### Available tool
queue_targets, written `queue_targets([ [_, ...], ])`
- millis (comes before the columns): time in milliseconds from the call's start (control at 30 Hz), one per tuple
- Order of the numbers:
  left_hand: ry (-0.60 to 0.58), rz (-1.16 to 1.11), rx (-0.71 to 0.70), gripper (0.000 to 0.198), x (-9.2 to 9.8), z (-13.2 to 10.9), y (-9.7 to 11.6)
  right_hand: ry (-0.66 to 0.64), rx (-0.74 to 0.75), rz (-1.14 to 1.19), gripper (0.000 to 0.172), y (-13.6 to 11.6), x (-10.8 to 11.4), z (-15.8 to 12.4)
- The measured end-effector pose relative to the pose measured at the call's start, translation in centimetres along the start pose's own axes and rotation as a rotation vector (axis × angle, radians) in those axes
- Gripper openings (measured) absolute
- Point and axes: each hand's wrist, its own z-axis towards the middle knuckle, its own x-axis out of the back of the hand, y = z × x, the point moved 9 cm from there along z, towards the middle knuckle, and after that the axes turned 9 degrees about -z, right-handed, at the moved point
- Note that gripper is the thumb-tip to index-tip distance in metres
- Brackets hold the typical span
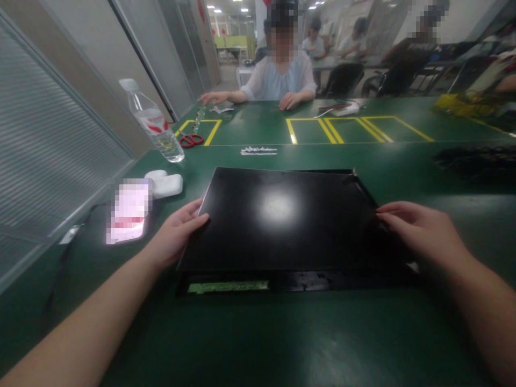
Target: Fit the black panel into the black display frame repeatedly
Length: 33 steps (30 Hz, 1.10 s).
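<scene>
A flat, glossy black display panel lies slightly askew over a shallow black frame, with a bright light reflected in its middle. Along the frame's near side shows a green strip. My left hand grips the panel's left edge, its thumb on top and its fingers underneath. At the right edge, my right hand is closed in a pinch; whether it also touches the frame's rim I cannot tell. The panel hides most of the frame's inside.
On the left stand a water bottle, a lit phone and white cases. Red-handled scissors and small white strips lie behind the panel. A person sits opposite. A dark heap lies right.
</scene>
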Motion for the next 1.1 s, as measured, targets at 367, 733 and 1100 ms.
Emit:
queue_targets([
  [367,0.025,0.004,0.005,0.076,0.2,0.1,-0.1,0.007,-0.010,0.003,0.043,0.4,0.0,0.3],
  [733,0.030,0.020,0.009,0.072,0.4,0.1,-0.2,0.002,-0.031,0.004,0.045,1.0,-0.3,0.3],
  [1100,0.029,0.036,0.022,0.074,0.4,0.1,-0.1,-0.006,-0.037,0.006,0.044,0.7,-0.1,0.1],
])
